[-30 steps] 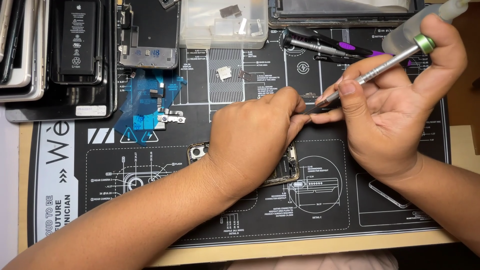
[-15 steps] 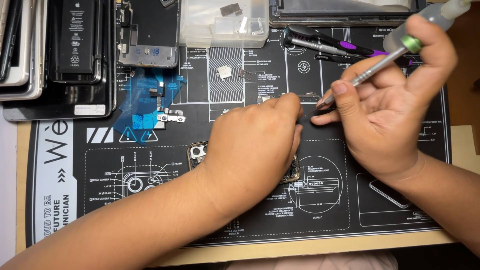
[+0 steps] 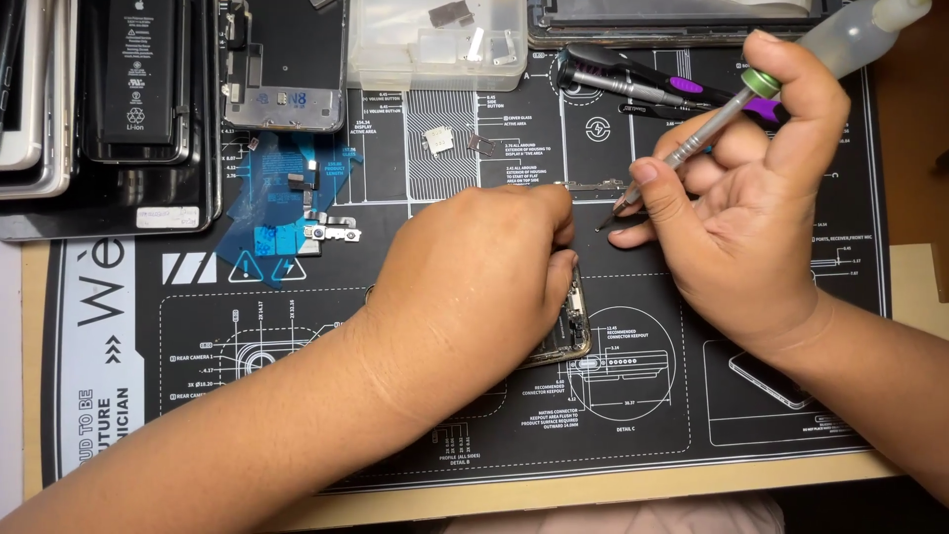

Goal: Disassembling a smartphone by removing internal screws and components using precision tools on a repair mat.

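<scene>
Fingers (image 3: 643,183) — screwdriver (image 3: 707,124) now lifted clear

The left hand (image 3: 474,287) covers nearly all of the opened phone (image 3: 571,331); only its lower right corner shows, and what the fingertips touch beneath cannot be told. The screwdriver (image 3: 707,124) tip, near the right hand (image 3: 746,218), is too fine to make out. The clear plastic box (image 3: 435,44), the black battery (image 3: 136,74) and the squeeze bottle (image 3: 860,30) are cut off by the top edge. Both forearms run out of the frame.
</scene>
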